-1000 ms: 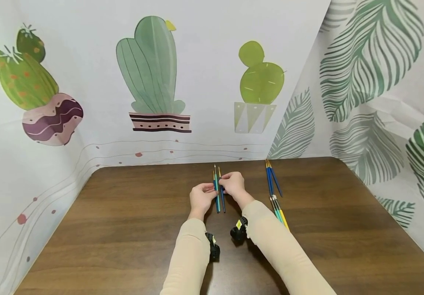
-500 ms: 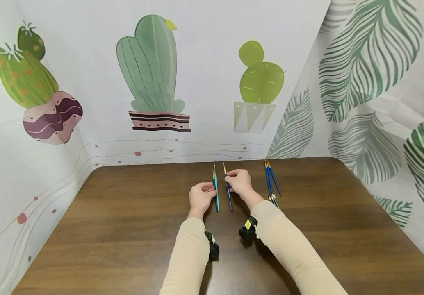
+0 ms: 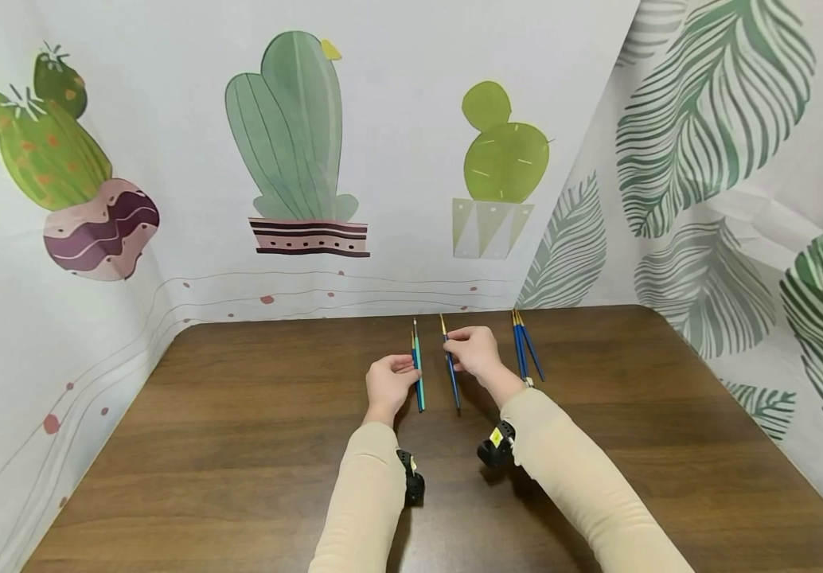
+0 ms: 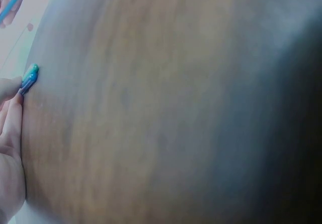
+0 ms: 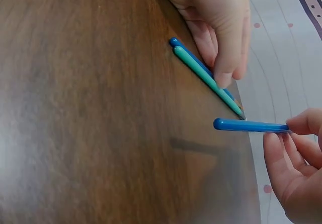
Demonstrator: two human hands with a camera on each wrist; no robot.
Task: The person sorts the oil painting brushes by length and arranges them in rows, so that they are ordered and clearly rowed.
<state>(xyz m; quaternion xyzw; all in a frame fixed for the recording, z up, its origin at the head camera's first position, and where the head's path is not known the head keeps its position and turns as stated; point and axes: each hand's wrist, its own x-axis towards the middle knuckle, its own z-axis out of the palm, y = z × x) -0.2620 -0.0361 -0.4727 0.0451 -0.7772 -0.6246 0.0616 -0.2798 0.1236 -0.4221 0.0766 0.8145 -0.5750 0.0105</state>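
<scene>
At the table's back middle, my left hand (image 3: pixel 390 382) pinches two paintbrushes, a green paintbrush (image 5: pixel 198 74) and a blue paintbrush (image 5: pixel 186 52), lying side by side on the table. Its thumb is on the green one; their handle ends also show in the left wrist view. To the right of this pair, my right hand (image 3: pixel 476 350) grips a second blue paintbrush (image 5: pixel 241 126) between thumb and fingertips. This brush is held off the table, its shadow falling on the wood, with its bristle end toward the wall.
Several blue paintbrushes (image 3: pixel 520 346) lie at the back right of the brown wooden table (image 3: pixel 239 446). A white-tipped brush (image 3: pixel 529 383) pokes out there, mostly hidden by my right sleeve. Behind the table hangs a printed cloth (image 3: pixel 397 159).
My right hand has moved right with the blue paintbrush, away from the pair in my left hand. The left hand has stayed put. My right sleeve now covers more of the brushes at right.
</scene>
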